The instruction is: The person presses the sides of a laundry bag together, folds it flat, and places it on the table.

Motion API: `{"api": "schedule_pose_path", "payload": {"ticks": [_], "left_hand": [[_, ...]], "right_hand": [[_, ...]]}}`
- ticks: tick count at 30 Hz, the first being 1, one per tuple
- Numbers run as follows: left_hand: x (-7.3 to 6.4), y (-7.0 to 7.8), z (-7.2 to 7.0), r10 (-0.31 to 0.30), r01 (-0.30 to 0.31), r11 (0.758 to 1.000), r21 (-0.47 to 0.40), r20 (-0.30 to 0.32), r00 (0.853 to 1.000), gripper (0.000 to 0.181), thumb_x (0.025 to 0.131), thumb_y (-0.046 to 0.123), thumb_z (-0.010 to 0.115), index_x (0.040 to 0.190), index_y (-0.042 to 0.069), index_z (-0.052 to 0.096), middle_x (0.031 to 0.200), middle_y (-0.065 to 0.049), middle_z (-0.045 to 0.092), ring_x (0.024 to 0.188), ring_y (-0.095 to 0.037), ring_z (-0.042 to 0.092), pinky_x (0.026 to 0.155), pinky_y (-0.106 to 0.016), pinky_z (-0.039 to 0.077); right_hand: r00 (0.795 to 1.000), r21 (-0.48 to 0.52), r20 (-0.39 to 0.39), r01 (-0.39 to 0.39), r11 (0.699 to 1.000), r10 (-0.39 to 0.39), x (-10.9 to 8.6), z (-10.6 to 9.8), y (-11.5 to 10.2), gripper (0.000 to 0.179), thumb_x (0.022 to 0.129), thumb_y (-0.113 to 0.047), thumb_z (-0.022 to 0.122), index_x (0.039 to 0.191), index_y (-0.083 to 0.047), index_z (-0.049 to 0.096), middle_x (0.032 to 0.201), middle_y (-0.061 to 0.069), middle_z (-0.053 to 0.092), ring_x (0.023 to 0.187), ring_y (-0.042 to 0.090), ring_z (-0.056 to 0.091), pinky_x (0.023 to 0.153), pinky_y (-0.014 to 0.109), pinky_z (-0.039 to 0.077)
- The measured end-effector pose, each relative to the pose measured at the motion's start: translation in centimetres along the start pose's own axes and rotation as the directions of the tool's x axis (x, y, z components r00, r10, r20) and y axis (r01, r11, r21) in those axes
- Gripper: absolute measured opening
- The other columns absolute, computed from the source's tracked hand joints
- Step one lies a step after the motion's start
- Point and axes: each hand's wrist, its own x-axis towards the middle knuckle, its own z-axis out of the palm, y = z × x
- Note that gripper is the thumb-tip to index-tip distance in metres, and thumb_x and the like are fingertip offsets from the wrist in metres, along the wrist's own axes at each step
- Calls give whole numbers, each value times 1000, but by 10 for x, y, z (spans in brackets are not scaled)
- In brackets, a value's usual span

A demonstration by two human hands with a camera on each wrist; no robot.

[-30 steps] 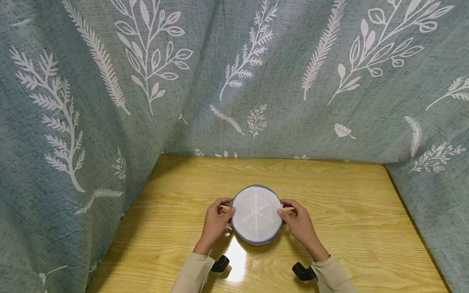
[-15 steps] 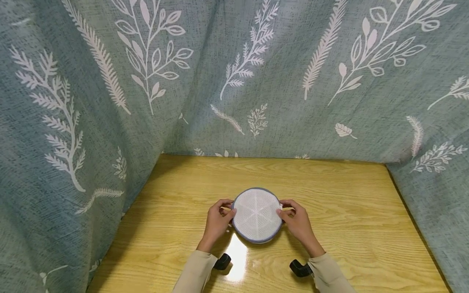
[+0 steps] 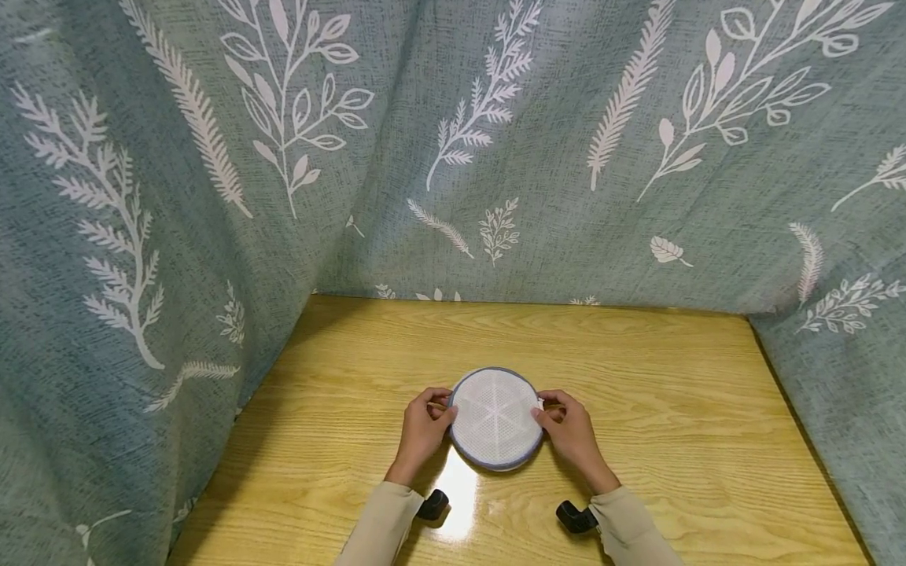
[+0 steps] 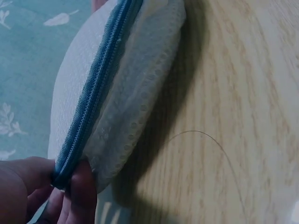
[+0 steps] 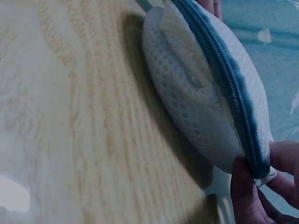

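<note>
Holds a round white mesh pouch (image 3: 495, 420) level between two hands, below the centre of the head view, toward six o'clock; pinches its edge at nine o'clock between thumb and fingers of the left hand (image 3: 425, 428); pinches the opposite edge, at three o'clock, between thumb and fingers of the right hand (image 3: 572, 431), right beside a small white tab (image 5: 265, 178); shows a blue zip (image 5: 229, 84) running along the rim in both wrist views, with honeycomb mesh bulging and creasing below it; casts a shadow on a yellow wood-grained table (image 3: 637, 354), either touching it or just above, cannot tell which; wears beige sleeves (image 3: 382, 523), with a black fitting (image 3: 432, 505) by the left wrist, between seven and eight o'clock from the pouch, and another black fitting (image 3: 576, 517) by the right, between four and five; includes a bright patch of glare (image 3: 456, 499) at seven o'clock from the pouch, plus a thin dark strand (image 4: 202, 132) curving over the wood in the left wrist view; sits enclosed from nine through twelve to three o'clock by blue-green curtain (image 3: 552, 220), printed with pale leaves and sprigs.
</note>
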Motion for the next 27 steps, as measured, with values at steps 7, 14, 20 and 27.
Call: {"api": "schedule_pose_path", "payload": {"ticks": [7, 14, 20, 27], "left_hand": [[-1, -4, 2, 2, -2, 1000, 19, 1, 1000, 24, 94, -6, 73, 117, -8, 70, 101, -19, 69, 76, -12, 63, 58, -19, 53], [-6, 0, 2, 212, -212, 957, 197, 23, 977, 29, 94, -5, 75, 122, -1, 70, 116, -13, 65, 86, -18, 64, 69, -27, 59], [-12, 8, -4, 513, -588, 688, 425, 288, 808, 41, 90, 13, 86, 129, 7, 73, 140, -12, 66, 133, -35, 59, 112, -51, 51], [-18, 9, -11, 463, -681, 548, 485, 502, 730, 61, 91, 34, 85, 145, 12, 66, 159, -7, 53, 146, -31, 51, 115, -49, 49]], "right_hand": [[1000, -42, -3, 27, 999, -28, 0, 2, 2, 27, 96, 0, 76, 122, 5, 71, 110, 20, 72, 86, 20, 69, 70, 21, 54], [996, -56, 20, 90, 994, -89, -2, 1, -1, 33, 96, 1, 74, 128, 5, 67, 120, 21, 68, 95, 25, 69, 76, 24, 58], [974, -117, 37, 225, 967, -222, -6, -1, -3, 38, 96, 2, 75, 132, 6, 66, 122, 22, 65, 97, 28, 69, 80, 34, 63], [843, -324, 160, 536, 780, -513, -13, -5, -7, 58, 89, -11, 86, 140, 3, 64, 149, 27, 55, 131, 49, 57, 103, 65, 52]]}}
